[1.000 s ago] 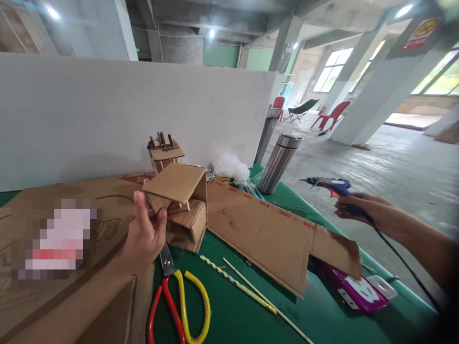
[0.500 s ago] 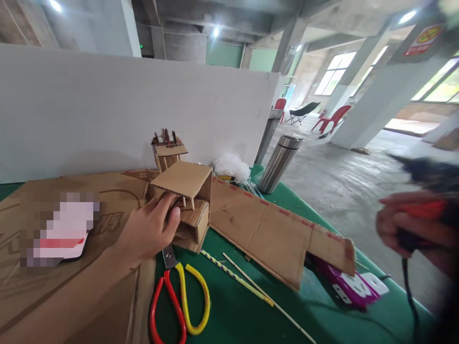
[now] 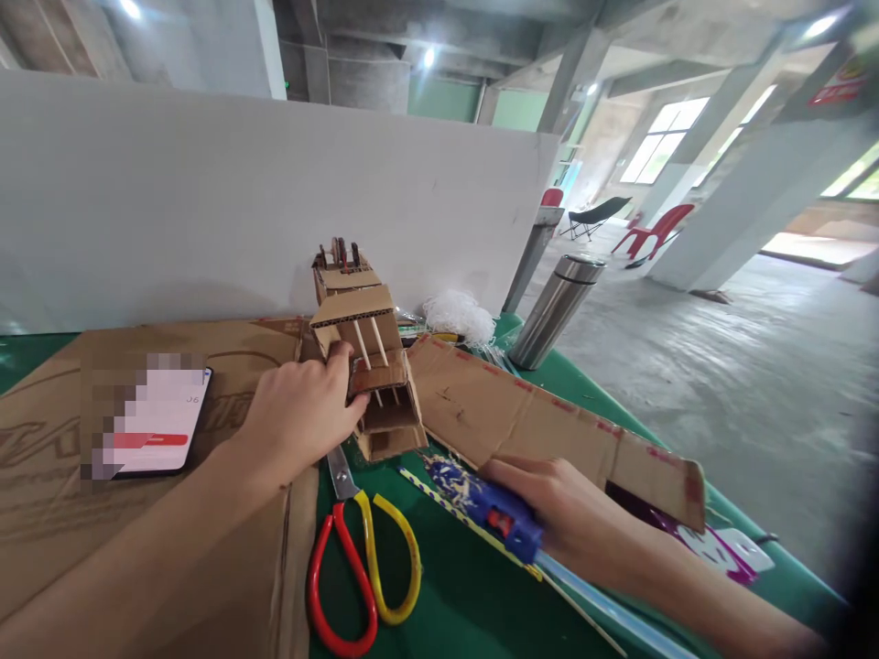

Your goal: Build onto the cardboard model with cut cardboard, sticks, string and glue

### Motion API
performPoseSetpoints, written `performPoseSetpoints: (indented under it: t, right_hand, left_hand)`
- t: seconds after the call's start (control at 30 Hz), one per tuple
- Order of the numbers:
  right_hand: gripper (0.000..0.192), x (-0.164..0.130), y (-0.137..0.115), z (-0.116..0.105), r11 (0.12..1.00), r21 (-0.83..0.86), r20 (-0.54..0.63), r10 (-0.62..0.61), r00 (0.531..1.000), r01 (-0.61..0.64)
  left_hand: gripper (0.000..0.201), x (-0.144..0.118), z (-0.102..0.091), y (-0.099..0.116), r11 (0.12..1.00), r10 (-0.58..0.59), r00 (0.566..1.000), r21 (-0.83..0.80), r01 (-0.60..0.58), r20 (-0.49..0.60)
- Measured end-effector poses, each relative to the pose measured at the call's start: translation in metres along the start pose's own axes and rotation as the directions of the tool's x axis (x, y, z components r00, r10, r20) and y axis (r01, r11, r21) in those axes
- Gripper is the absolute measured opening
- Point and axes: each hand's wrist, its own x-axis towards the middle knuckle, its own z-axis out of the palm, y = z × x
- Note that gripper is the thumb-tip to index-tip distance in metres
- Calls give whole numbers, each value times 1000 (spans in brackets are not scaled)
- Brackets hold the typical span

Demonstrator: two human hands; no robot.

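Note:
My left hand (image 3: 306,416) grips the left side of a small cardboard structure (image 3: 353,305). Thin wooden sticks stand between the structure's top flap and the ledge below it, and an open box-like compartment faces me at the bottom. In my right hand (image 3: 549,499) is a blue hot glue gun (image 3: 473,499), its nozzle end crusted with pale bits and pointing at the structure's lower front corner. A clear glue stick (image 3: 604,599) trails from its back. Whether the nozzle touches the cardboard, I cannot tell. Scissors (image 3: 363,567) with red and yellow handles lie just below the structure.
A phone (image 3: 161,426) rests on a flat cardboard sheet (image 3: 226,522) at left. Further right lie a long cardboard strip (image 3: 522,412) and a purple-and-white box (image 3: 721,549). A steel flask (image 3: 559,311) and white stringy filler (image 3: 457,316) stand behind. A white panel (image 3: 275,201) closes the back.
My right hand has brought the glue gun from the far right down to the structure's front. The structure has tipped back in my left hand, so its sticks and lower compartment show more.

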Motion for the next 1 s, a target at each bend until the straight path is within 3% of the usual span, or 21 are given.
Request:
performPoseSetpoints:
  t: [0.07,0.23,0.5,0.7,1.0]
  right_hand:
    - [5,12,-1,6,998,-54,74,-36,997,40]
    - [19,29,6,14,987,-151,106,-47,993,63]
    - [16,37,8,20,996,-79,138,-37,990,49]
    - [17,41,10,20,999,19,121,-28,992,26]
    - [22,44,12,18,999,-6,123,-47,991,48]
  left_hand:
    - [43,5,-1,1,1000,11,1000,-28,-11,-2]
    - [25,16,-3,7,996,65,998,-60,-64,13]
    - [38,9,4,12,996,82,997,-27,-82,-1]
    - [28,7,6,12,995,94,995,21,-94,-35]
    - [35,7,7,15,992,118,993,39,-117,-8]
